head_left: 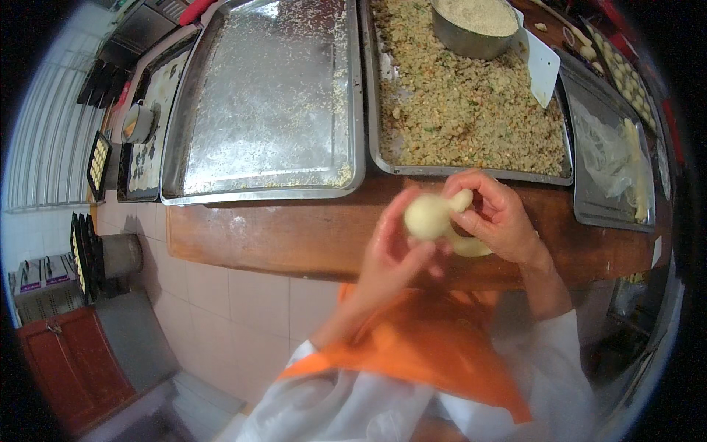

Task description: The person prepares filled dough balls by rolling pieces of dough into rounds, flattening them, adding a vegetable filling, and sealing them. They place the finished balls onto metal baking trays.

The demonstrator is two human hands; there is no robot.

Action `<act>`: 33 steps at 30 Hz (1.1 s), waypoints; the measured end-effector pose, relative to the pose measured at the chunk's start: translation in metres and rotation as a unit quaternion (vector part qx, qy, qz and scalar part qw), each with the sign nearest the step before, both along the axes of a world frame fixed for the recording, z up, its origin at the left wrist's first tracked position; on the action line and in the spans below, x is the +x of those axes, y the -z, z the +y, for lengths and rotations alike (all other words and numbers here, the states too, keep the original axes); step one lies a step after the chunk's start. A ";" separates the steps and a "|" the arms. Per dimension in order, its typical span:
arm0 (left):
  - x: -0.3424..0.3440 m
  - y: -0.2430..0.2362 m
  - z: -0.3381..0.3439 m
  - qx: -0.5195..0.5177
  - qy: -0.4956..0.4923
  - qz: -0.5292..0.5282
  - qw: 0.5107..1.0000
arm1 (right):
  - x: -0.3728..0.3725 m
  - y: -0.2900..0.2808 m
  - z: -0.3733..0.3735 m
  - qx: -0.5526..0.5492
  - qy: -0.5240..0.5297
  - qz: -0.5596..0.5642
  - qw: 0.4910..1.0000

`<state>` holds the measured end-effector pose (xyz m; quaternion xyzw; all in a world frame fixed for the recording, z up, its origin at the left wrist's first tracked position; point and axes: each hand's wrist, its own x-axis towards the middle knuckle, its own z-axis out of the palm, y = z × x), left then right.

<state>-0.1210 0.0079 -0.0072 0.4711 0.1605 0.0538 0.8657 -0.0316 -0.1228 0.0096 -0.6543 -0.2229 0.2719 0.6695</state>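
One dough ball is filling the cupped left hand; the right hand is pinching a dough knob at the ball's right.

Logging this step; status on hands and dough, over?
Left hand cupping dough ball. Right hand pinching small dough piece. Close by: dough strip, filled tray.

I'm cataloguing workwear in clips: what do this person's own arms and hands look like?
The left hand and right hand are bare, without gloves. Loose white sleeves cover the arms but stop well short of both hands.
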 end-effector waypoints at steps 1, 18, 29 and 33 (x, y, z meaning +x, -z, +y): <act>-0.005 0.002 0.014 0.009 0.073 0.022 0.997 | 0.003 -0.002 -0.002 -0.027 -0.014 -0.080 0.996; -0.001 0.018 0.020 0.008 0.031 0.034 0.999 | -0.009 -0.007 0.002 -0.107 -0.010 -0.365 0.925; -0.008 0.023 0.018 0.192 0.043 -0.018 0.980 | -0.019 0.003 0.010 -0.037 -0.001 -0.423 0.905; -0.010 0.029 0.025 0.197 0.020 0.024 0.980 | -0.029 -0.005 0.012 0.102 -0.014 -0.405 0.908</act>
